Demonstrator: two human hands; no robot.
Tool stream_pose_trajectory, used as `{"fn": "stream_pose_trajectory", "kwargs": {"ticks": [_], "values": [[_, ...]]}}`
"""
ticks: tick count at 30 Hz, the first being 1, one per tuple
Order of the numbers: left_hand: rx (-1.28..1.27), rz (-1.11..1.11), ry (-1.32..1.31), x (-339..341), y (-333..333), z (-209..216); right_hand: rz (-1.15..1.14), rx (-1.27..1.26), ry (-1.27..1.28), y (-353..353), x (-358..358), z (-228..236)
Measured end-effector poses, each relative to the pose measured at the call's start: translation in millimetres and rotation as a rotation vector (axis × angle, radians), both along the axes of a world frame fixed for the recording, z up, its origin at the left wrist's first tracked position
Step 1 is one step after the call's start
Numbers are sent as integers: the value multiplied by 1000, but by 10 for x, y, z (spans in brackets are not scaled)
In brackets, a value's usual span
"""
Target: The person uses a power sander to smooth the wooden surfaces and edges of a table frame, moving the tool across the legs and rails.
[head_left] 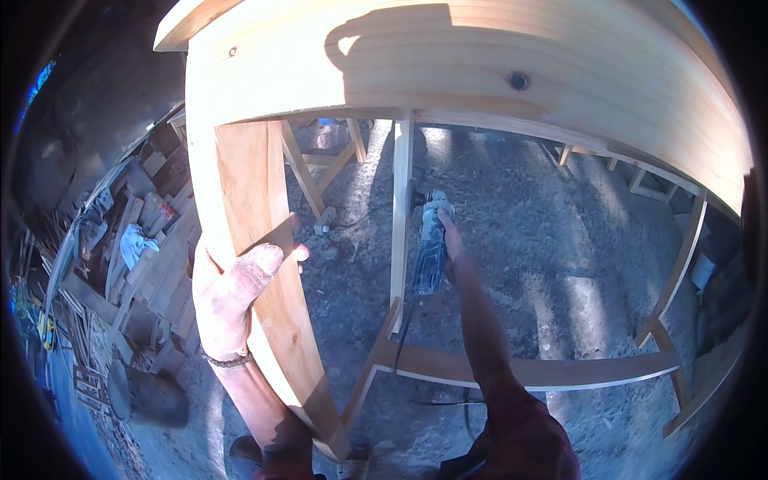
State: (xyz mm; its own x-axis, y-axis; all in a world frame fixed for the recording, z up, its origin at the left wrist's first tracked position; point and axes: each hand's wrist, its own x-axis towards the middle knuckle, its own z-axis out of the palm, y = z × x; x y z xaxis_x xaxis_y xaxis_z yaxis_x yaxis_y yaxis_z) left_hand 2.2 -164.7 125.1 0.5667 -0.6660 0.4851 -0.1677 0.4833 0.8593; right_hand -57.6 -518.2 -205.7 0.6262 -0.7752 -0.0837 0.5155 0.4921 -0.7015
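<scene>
My left hand (240,288) is closed round a thick pale wooden post (260,180) of a large wooden frame. Its thumb lies across the near face, and some fingertips show past the far edge. My right hand (450,232) reaches into the frame and grips a dusty angle grinder (432,252), with a black cord trailing from its lower end. The grinder's head is up beside a slim upright (402,192); whether its disc touches the wood cannot be made out. Across the top runs a broad sunlit board (448,68) with dark knots.
A low wooden rail (528,370) crosses the frame near me. Scrap wood (160,276), a blue cloth (138,244) and a dark bucket (144,396) lie at left. Dusty ground (512,240) shows below, with the cord on it. More wooden framing (676,280) stands at right.
</scene>
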Motion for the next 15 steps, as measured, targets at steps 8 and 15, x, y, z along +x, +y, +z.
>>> {"fn": "stream_pose_trajectory", "kwargs": {"ticks": [8, 15], "values": [[-4, 11, 20, -4, -49, -25, -144, 123, 151, 767, -119, -496], [-40, -74, 4, 19, 39, -38, 93, 79, -3, -76, -30, 321]]}}
